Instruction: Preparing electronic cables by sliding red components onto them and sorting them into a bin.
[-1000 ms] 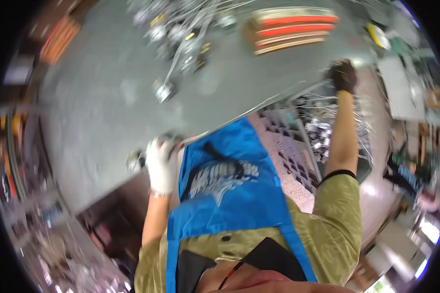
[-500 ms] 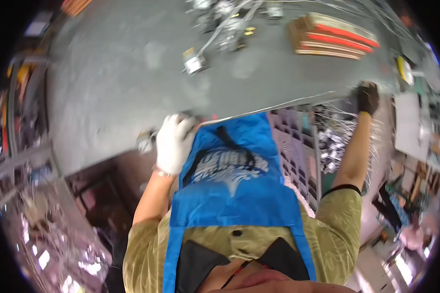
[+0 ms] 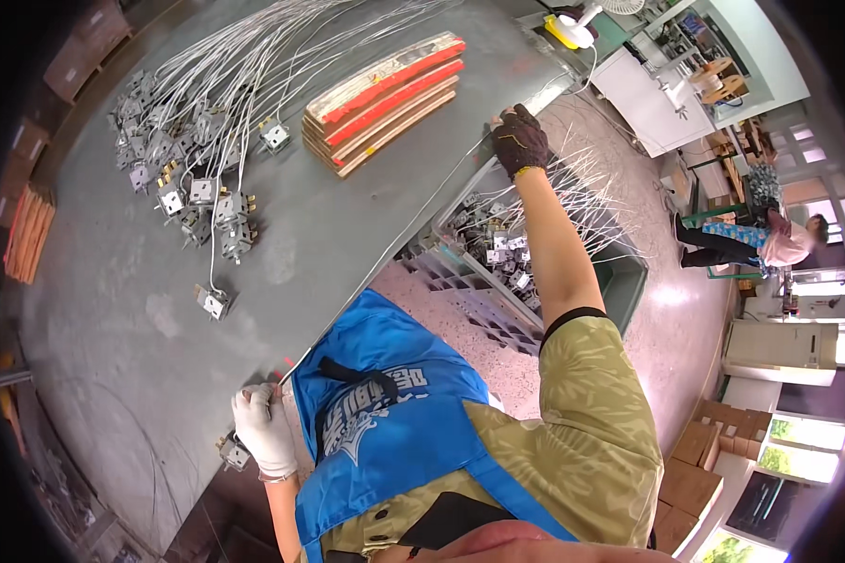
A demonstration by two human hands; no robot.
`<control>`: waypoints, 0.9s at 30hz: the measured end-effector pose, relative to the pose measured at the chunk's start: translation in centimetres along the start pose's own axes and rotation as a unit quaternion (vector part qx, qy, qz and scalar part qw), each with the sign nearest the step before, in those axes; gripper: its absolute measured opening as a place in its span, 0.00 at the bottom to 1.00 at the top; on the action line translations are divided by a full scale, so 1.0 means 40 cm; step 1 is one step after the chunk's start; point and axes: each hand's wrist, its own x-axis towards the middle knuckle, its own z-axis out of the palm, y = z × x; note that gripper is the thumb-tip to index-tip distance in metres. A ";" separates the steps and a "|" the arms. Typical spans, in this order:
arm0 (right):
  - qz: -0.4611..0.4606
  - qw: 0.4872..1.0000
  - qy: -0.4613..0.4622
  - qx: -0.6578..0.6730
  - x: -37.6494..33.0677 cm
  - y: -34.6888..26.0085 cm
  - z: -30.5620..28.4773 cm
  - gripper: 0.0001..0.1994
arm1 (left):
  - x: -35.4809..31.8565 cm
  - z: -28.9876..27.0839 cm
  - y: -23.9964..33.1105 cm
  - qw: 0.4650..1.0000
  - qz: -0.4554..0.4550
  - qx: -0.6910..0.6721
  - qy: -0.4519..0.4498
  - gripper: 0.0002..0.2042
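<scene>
At the table's near edge, my left hand point(image 3: 265, 432) in a white glove has its fingers closed on a thin white wire point(image 3: 385, 255). This wire stretches along the table edge toward my right hand point(image 3: 519, 141), in a dark glove, whose fingers are curled at the far right corner; its end there is hidden. Beside the left hand, a small metal box-shaped part point(image 3: 234, 452) sits at the edge. Farther in, a heap of similar metal parts point(image 3: 192, 192) with long white wires lies on the grey table point(image 3: 319, 244). One part point(image 3: 212, 302) rests apart from the heap.
A stack of wooden strips with red edges point(image 3: 385, 98) lies mid-table; another stack point(image 3: 28, 235) is far left. Under my right forearm stands a bin point(image 3: 629, 291) of wired metal parts. A small fan point(image 3: 573, 30) stands beyond the corner. Another person point(image 3: 784, 239) is at the right.
My view has swung right, bringing the bin, the fan and the other person into clear sight. Both hands stay at the table edge, far apart, with the wire between them.
</scene>
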 end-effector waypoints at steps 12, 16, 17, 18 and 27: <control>0.089 0.611 -0.263 0.742 -0.352 -0.436 -0.310 0.12 | -0.006 -0.026 0.000 1.000 -0.017 0.022 0.009 0.09; 0.058 0.557 -0.381 0.736 -0.481 -0.546 -0.348 0.11 | 0.008 -0.019 -0.001 1.000 -0.019 0.022 -0.004 0.08; 0.056 0.545 -0.398 0.736 -0.513 -0.571 -0.353 0.11 | 0.014 -0.018 0.000 1.000 -0.010 0.022 -0.002 0.07; 0.056 0.523 -0.454 0.719 -0.540 -0.596 -0.360 0.12 | 0.011 -0.016 -0.001 1.000 -0.012 0.023 0.002 0.07; 0.157 0.389 -0.627 0.657 -0.654 -0.750 -0.382 0.15 | -0.014 -0.001 -0.025 0.999 -0.018 0.048 0.008 0.07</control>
